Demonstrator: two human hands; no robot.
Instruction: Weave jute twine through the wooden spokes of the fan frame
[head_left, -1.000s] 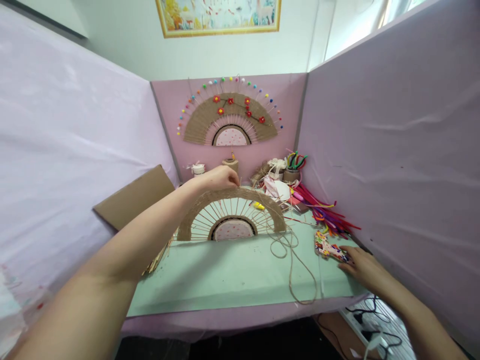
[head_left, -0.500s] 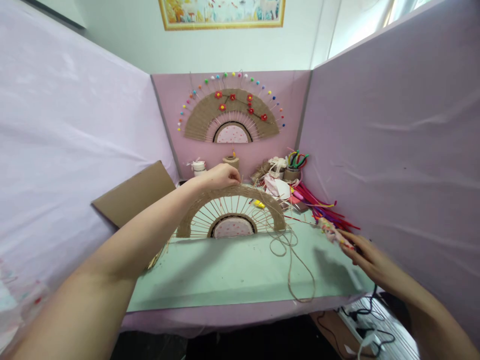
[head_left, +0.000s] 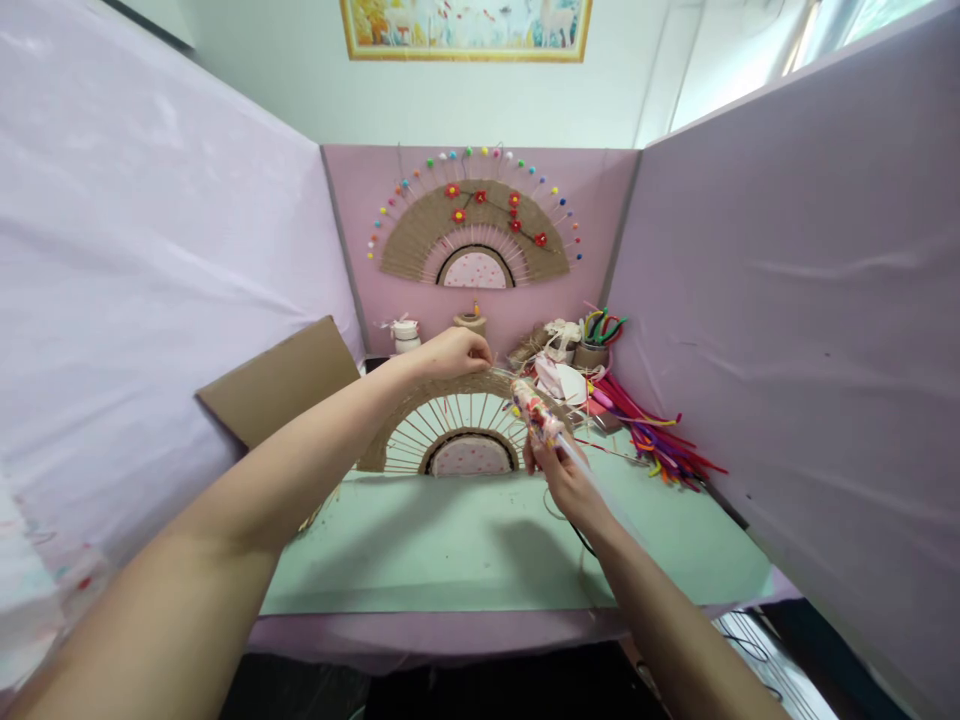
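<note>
My left hand (head_left: pixel 469 352) is at the top edge of a half-round fan frame (head_left: pixel 401 415), its fingers pinched on a thin jute twine. Thin sticks spread from the fan's pink dotted centre (head_left: pixel 471 455) to a band of wound twine. In my right hand (head_left: pixel 562 475) is a flower-patterned glue gun (head_left: pixel 536 410), a clear glue stick jutting from its back and a dark cord below. Its nozzle points at the fan's upper edge, close to my left fingers. The glue gun and right hand hide the band's right side and most of the loose twine.
A finished fan (head_left: pixel 420 225) with red flowers hangs on the back panel. Behind the frame stand a twine spool (head_left: pixel 471 322) and a white jar (head_left: pixel 406 335). Pipe cleaners (head_left: pixel 667 440) and a scissors holder (head_left: pixel 592 353) are at right; cardboard (head_left: pixel 285 385) leans left.
My right hand has brought the glue gun from the table's right side leftward to the fan's top edge. My left hand stays at that edge. The view has shifted slightly.
</note>
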